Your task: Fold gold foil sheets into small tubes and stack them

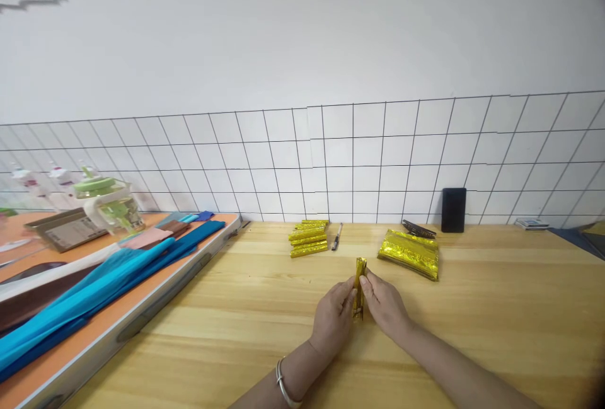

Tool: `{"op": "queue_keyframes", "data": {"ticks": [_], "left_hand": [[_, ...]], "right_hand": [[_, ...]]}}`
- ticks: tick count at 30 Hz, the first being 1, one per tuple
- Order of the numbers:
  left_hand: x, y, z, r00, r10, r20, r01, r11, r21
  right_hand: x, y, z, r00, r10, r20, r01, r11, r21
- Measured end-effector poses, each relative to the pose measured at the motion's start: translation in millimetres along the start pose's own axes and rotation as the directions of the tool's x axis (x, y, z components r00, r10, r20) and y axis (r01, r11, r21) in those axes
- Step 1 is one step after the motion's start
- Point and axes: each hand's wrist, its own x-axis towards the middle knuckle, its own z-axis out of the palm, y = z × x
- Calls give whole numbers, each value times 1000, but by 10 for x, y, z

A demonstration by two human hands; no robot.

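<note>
Between my two hands a narrow folded strip of shiny gold foil (pixel 360 268) points away from me over the wooden table. My left hand (pixel 334 309), with a bangle on its wrist, has its fingers closed on the strip's left side. From the right, my right hand (pixel 385 303) presses the same strip with its thumb on top. Farther back on the left lies a pile of several narrow gold foil strips (pixel 309 239). To the right is a flat stack of wider gold foil sheets (pixel 409 254).
A pen (pixel 337 237) lies beside the strip pile. Behind the foil stack are a dark patterned object (pixel 418 229) and a black rectangular object (pixel 454 210) against the tiled wall. At left, an orange-topped surface holds blue cloth (pixel 94 317), a box (pixel 69 229) and a green-lidded jug (pixel 113 204).
</note>
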Motion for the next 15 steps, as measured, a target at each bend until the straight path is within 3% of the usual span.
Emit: {"op": "queue_keyframes", "data": {"ticks": [8, 15], "left_hand": [[22, -54, 1, 1000, 22, 5, -21, 998, -58], [-4, -76, 11, 1000, 27, 11, -27, 998, 59]], "right_hand": [[11, 15, -22, 1000, 8, 15, -7, 998, -61], [10, 0, -16, 1000, 2, 15, 0, 996, -91]]}}
